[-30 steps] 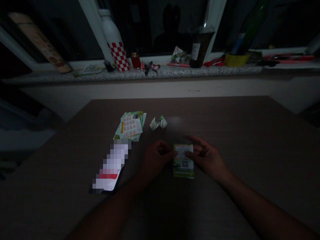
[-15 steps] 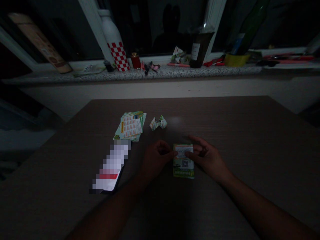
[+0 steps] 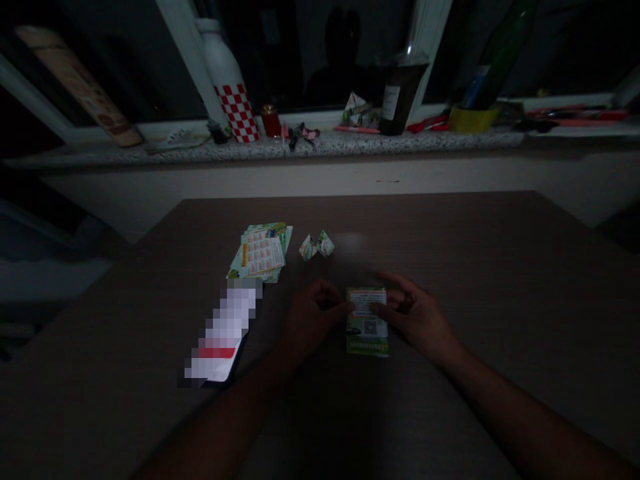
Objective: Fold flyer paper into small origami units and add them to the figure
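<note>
A small green-and-white printed card [image 3: 369, 340], with text and a QR code on its upper face, is between my hands low over the table. My left hand [image 3: 316, 319] is closed, its thumb and finger pinching the card's left edge. On the other side, my right hand [image 3: 417, 313] grips the card's right edge, thumb on top and fingers curled behind. Beyond my hands lies a folded paper piece [image 3: 317, 246] shaped like a bow. To its left is a loose stack of similar printed cards [image 3: 261, 257].
A phone [image 3: 223, 333] with a lit, blurred screen lies left of my left forearm. Along the stone windowsill [image 3: 330, 143] stand a white bottle with red checks [image 3: 230, 87], a red jar [image 3: 271, 122], a dark cup [image 3: 397, 97] and a green bottle [image 3: 507, 50].
</note>
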A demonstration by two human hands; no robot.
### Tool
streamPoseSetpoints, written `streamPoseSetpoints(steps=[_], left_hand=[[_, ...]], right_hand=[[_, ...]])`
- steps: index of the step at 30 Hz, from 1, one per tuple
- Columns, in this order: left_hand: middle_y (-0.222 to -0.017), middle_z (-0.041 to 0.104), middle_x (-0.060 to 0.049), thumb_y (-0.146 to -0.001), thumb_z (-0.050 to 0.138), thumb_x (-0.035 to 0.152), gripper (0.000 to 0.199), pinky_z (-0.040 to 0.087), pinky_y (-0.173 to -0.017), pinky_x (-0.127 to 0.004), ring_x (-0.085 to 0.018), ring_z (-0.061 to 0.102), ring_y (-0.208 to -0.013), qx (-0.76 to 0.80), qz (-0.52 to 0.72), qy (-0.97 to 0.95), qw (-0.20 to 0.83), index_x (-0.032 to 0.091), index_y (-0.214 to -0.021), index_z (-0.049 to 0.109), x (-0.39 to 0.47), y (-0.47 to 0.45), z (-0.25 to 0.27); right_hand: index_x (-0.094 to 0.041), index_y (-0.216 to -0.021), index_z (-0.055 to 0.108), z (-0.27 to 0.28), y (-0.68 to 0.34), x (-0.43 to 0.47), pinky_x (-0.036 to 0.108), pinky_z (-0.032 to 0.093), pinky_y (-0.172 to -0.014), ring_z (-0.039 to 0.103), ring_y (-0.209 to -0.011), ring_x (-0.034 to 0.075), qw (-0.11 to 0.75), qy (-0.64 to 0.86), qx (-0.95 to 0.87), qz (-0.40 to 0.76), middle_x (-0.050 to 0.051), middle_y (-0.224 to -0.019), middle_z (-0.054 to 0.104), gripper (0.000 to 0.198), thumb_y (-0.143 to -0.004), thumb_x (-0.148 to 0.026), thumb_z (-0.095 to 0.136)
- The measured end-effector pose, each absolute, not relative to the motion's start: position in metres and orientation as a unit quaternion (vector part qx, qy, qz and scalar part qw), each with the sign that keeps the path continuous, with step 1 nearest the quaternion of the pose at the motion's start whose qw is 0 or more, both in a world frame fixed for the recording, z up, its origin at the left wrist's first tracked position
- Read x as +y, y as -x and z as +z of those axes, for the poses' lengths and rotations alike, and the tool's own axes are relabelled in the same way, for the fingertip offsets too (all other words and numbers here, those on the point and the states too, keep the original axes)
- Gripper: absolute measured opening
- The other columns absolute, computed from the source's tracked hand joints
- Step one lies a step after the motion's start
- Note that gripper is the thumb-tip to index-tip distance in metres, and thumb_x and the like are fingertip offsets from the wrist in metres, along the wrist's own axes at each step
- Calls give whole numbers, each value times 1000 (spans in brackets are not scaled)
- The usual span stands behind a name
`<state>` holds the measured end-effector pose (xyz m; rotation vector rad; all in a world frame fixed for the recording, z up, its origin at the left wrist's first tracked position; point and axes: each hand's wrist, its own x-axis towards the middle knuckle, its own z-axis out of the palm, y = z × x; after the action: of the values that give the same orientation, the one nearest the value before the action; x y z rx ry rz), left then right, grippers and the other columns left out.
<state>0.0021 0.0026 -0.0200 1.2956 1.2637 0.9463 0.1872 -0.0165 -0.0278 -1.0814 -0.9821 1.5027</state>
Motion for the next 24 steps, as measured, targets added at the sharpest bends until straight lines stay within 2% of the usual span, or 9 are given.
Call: streamPoseSetpoints(steps=[9, 13, 18, 24], left_hand=[[-63, 61, 3, -64, 76, 28, 25, 41, -51, -20, -10, 54, -53, 528, 395, -542, 521, 16, -70, 55, 3, -2, -21], [-63, 62, 2, -64, 76, 27, 25, 42, -52, -20, -10, 55, -54, 527, 400, -535, 526, 16, -68, 54, 2, -2, -17], [-65, 63, 2, -65, 76, 25, 26, 46, -57, -22, -12, 60, -61, 525, 405, -526, 533, 16, -69, 52, 2, -1, -13], [-64, 61, 3, -64, 75, 24, 28, 44, -56, -22, -13, 60, -62, 536, 382, -558, 505, 17, -66, 48, 7, -1, -11]], right_hand=[[-22, -119, 51, -27, -189, -15, 36, 56, -75, 72, -78, 20, 497, 446, -396, 630, 2, -89, 76, 60, -65, -22, 78], [-19, -119, 53, -25, -191, -13, 37, 55, -74, 72, -71, 21, 488, 481, -379, 623, 1, -79, 77, 65, -60, -21, 81], [-16, -118, 56, -22, -194, -11, 32, 54, -63, 68, -60, 18, 470, 510, -380, 612, 0, -68, 75, 69, -55, -21, 83], [-12, -118, 58, -20, -194, -9, 22, 43, -45, 57, -44, 11, 446, 550, -391, 588, -4, -53, 68, 69, -55, -23, 83]])
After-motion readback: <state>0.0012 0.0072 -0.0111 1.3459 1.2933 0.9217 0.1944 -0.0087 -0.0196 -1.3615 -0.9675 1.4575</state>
